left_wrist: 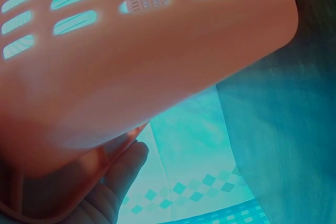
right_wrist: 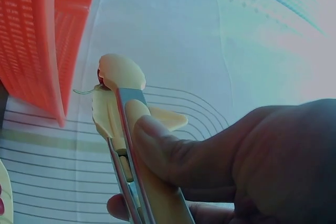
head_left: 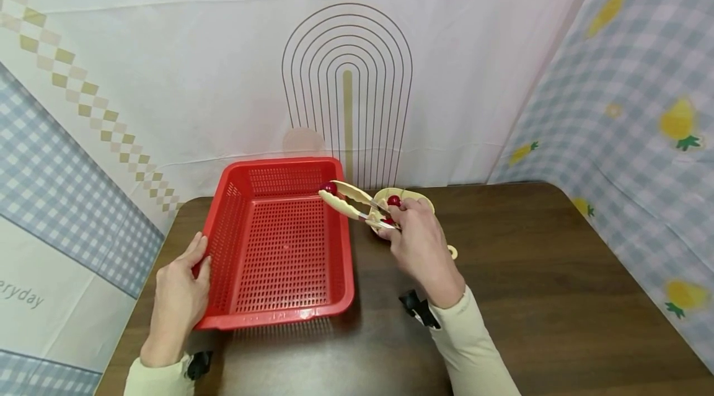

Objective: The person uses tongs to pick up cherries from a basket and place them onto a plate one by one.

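My left hand (head_left: 180, 294) grips the left rim of a red plastic basket (head_left: 347, 259), its slotted wall close up in the left wrist view. Cream-coloured tongs (head_left: 341, 205) with metal arms are held in my right hand (head_left: 423, 247). Between their scalloped tips sits a red cherry (head_left: 329, 188), over the basket's right rim in the head view. The right wrist view shows the cherry's thin stem (right_wrist: 83, 92), with most of the fruit hidden by the tips. Beneath the tongs and right hand, partly covered, is a pale yellow dish (head_left: 418, 195) with more cherries (head_left: 393, 201).
A dark brown wooden table (head_left: 535, 284) bears the basket and dish. The dish's small ring handle (head_left: 452, 251) pokes out right of my hand. Behind the table hangs a white patterned cloth (head_left: 234, 74), and a checked cloth (head_left: 630, 111) with fruit prints borders the right side.
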